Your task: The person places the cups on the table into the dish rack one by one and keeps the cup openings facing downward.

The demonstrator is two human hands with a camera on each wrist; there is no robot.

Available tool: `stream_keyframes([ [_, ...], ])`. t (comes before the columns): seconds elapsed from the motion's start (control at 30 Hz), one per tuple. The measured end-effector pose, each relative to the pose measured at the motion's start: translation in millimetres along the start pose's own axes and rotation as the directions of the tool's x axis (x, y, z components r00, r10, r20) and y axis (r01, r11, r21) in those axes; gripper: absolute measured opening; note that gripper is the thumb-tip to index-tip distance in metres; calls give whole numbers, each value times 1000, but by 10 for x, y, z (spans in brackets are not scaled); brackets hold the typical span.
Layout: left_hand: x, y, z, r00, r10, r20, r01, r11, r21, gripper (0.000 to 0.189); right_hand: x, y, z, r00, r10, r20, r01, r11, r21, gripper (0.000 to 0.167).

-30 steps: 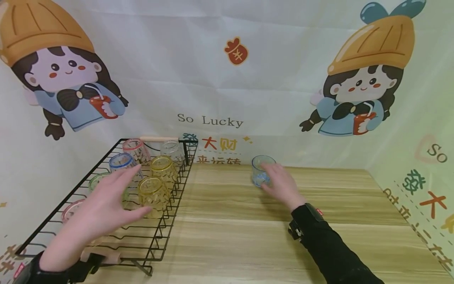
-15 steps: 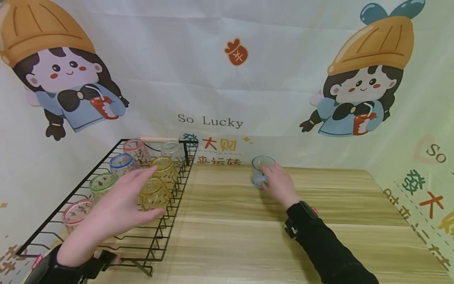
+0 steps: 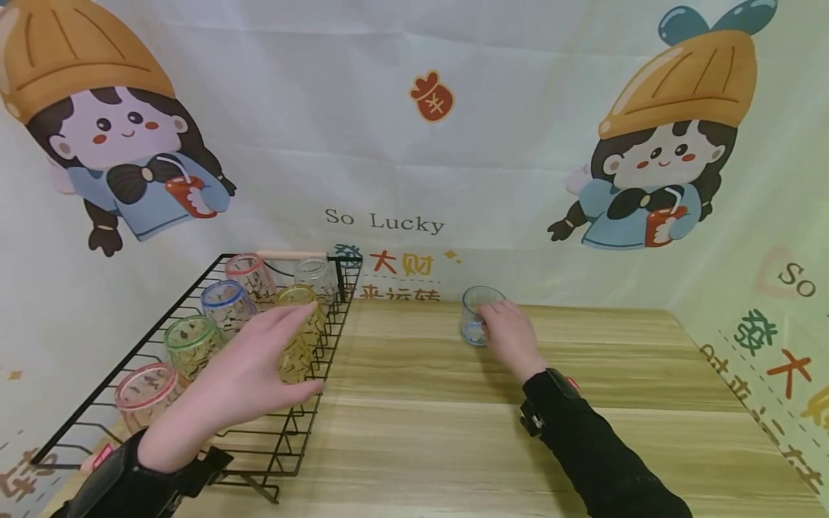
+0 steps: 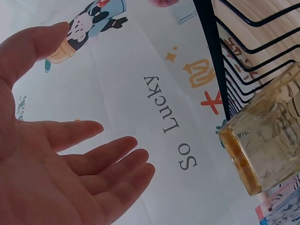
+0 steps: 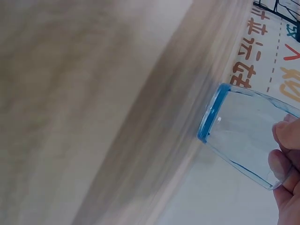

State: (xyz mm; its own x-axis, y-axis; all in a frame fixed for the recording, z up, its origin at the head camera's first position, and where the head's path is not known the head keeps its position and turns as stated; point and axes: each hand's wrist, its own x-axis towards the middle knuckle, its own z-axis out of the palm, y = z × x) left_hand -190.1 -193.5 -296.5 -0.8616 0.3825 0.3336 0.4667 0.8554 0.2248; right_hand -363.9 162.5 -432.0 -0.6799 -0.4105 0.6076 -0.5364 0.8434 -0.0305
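A clear drinking glass with a blue-tinted base (image 3: 473,329) stands upright at the back of the wooden table. My right hand (image 3: 514,342) pinches its rim from the right; the right wrist view shows thumb and fingertips at the mouth of the glass (image 5: 243,131). Over the black wire rack, my left hand (image 3: 249,374) hovers with thumb and fingers spread, holding nothing. Behind it are two yellow glasses, the farther one (image 3: 317,327) and the nearer one (image 3: 296,362), partly hidden by the hand. In the left wrist view, a yellow glass (image 4: 267,131) shows beyond the fingertips.
The wire rack (image 3: 259,473) fills the left of the table (image 3: 414,432). Upside-down glasses on it include a green one (image 3: 191,342), a blue one (image 3: 227,306) and a clear one (image 3: 315,277). A printed cloth (image 3: 505,180) hangs behind.
My right fingers have closed on the rim of the blue-based glass, which has shifted very slightly. The left hand has moved rightward across the rack, uncovering the green and near pink glasses.
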Motion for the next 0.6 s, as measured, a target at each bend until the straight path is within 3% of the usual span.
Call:
stream_keyframes([
  [0.6, 129, 108, 83, 998, 57, -23, -57, 998, -23, 98, -114, -114, -250, 994, 68, -83, -56, 989, 139, 14],
])
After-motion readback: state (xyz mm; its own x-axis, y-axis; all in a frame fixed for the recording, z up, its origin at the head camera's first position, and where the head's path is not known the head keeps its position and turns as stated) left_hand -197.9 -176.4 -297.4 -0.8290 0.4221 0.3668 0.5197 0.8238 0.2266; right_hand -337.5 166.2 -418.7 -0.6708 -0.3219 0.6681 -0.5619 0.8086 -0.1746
